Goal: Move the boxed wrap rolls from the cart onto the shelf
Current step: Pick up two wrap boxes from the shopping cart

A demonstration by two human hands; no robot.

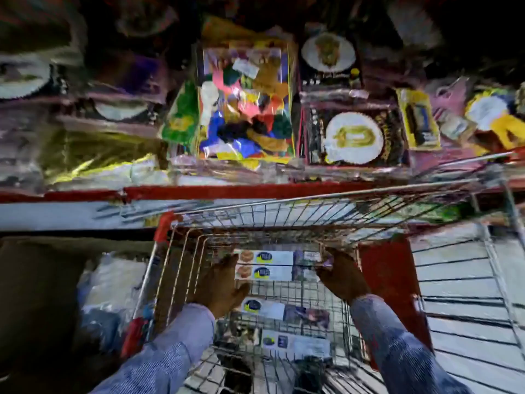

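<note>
Two long white boxed wrap rolls (pixel 277 265) lie side by side at the far end of the wire cart (pixel 284 206). My left hand (pixel 220 285) presses against their left ends and my right hand (pixel 339 273) grips their right ends. Two more boxed wrap rolls lie lower in the cart, one (pixel 284 309) just below my hands and another (pixel 297 344) nearer to me. The shelf (pixel 241 191) with a red front edge runs across the view above the cart. The picture is blurred.
The shelf holds a clear packet of coloured balloons (pixel 244 106), packs of paper plates (pixel 353 137) and other party goods. A second wire cart (pixel 468 280) stands at the right. Dark bags and bundles (pixel 108 294) sit on the floor at the left.
</note>
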